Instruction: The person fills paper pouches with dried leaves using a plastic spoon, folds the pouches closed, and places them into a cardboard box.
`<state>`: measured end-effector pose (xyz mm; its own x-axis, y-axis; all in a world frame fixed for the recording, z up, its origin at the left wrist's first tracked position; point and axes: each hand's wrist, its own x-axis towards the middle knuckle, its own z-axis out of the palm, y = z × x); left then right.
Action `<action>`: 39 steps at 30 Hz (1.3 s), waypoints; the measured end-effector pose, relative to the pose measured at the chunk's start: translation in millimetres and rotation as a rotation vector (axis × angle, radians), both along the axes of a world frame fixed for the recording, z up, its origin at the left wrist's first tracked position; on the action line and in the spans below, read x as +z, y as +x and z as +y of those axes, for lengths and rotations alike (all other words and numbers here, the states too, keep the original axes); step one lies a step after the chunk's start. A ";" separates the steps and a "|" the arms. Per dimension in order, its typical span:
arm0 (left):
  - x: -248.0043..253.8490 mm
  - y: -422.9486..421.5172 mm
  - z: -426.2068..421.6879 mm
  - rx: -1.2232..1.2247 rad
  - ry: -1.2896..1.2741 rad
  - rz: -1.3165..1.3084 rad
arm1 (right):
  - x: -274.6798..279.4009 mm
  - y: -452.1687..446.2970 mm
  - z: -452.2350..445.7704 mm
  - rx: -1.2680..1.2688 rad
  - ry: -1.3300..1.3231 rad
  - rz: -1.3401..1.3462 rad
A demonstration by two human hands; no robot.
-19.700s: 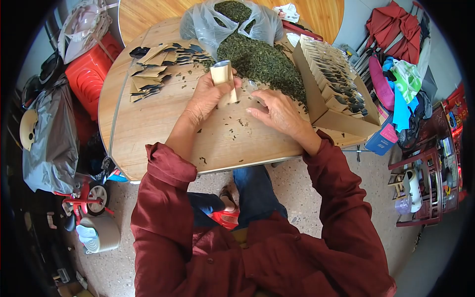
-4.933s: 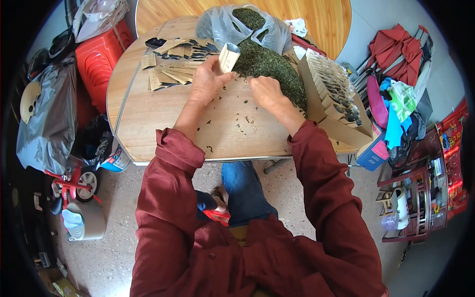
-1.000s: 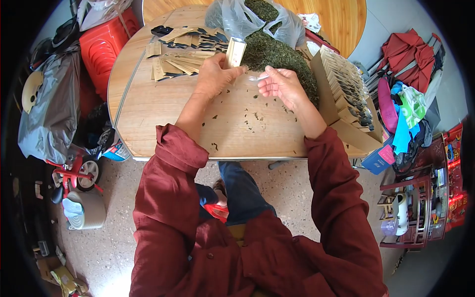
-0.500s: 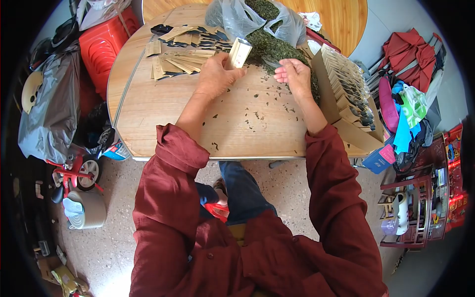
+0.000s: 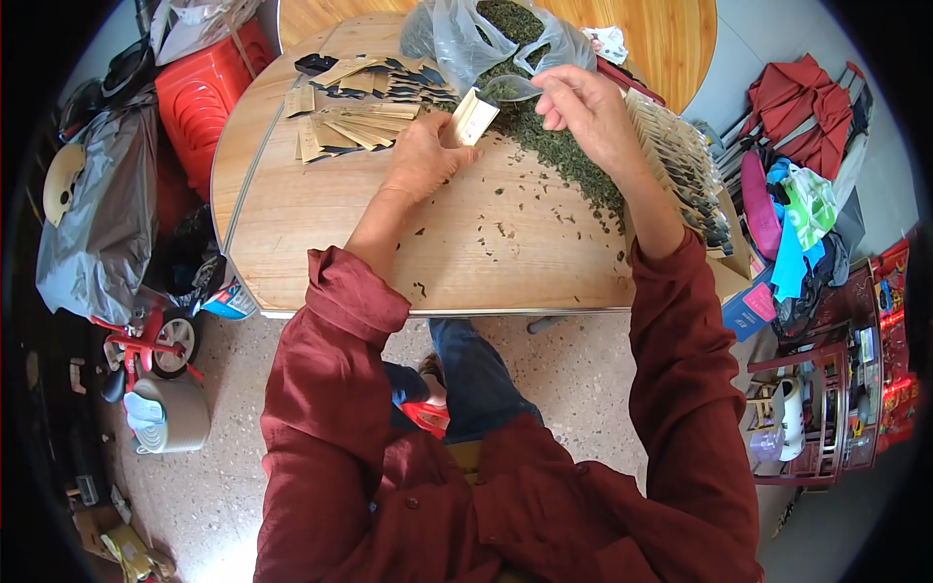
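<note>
My left hand is closed around a small kraft paper packet, held upright with its mouth facing up. In my right hand the fingers pinch the handle of a clear plastic scoop, which carries dark dried leaves. The bowl of the scoop is just above and right of the packet's mouth. Below it spreads a loose pile of dried leaves, likely tea, out of a clear plastic bag. Flat kraft packets lie left of my left hand.
A cardboard box of upright packets stands at the table's right, partly behind my right arm. Leaf crumbs dot the wooden tabletop. A red plastic stool is at the left, a folded maroon cloth chair at the right.
My right hand has risen from the leaf pile and moved up with the scoop, which now holds leaves near the packet. The packet in my left hand tilts slightly more to the right.
</note>
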<state>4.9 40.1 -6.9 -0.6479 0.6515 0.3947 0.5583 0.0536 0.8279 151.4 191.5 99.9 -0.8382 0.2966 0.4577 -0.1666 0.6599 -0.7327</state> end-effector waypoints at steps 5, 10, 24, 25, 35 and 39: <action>1.4 1.2 -0.7 -0.001 -0.027 0.001 | 11.3 0.4 -18.5 -0.005 0.635 0.071; 8.2 5.7 -4.1 -0.038 -0.032 -0.077 | 9.2 0.1 -14.4 -0.072 0.856 0.322; 13.9 18.4 -0.2 -0.531 0.334 -0.453 | -33.5 72.1 17.4 -0.233 -0.018 -0.217; 16.0 19.4 -2.6 -0.508 0.279 -0.487 | -36.3 74.7 19.1 -0.236 -0.033 -0.251; 3.8 12.5 2.5 -0.349 0.194 -0.389 | -60.5 59.4 26.0 -0.388 -0.009 -0.226; 1.9 11.1 3.0 -0.337 0.188 -0.369 | -80.2 42.2 36.1 -0.404 -0.031 -0.159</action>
<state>16.0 43.1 -5.1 -0.5328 0.7875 0.3098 0.1883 -0.2465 0.9507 193.6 227.6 19.7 -0.7109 0.6271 0.3182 0.2170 0.6260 -0.7490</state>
